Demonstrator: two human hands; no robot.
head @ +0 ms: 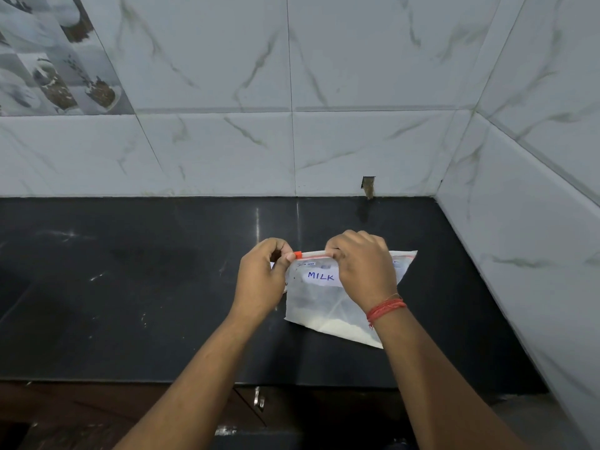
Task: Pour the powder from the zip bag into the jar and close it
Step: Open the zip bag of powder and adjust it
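Note:
A clear zip bag (pixel 319 303) labelled "MILK" is held upright over the black counter (pixel 130 287), with pale powder gathered in its lower part. A small red slider (pixel 297 254) sits at the left end of its top seal. My left hand (pixel 261 280) pinches the bag's top left corner right beside the slider. My right hand (pixel 363 267) grips the top edge a little to the right, covering part of the label. A red thread band circles my right wrist. No jar is in view.
White marble-look tiled walls (pixel 324 125) close the counter at the back and on the right (pixel 519 238). A small notch (pixel 368 185) is cut in the back wall at counter level. A dark cabinet with a metal handle (pixel 259 399) lies below the counter's front edge.

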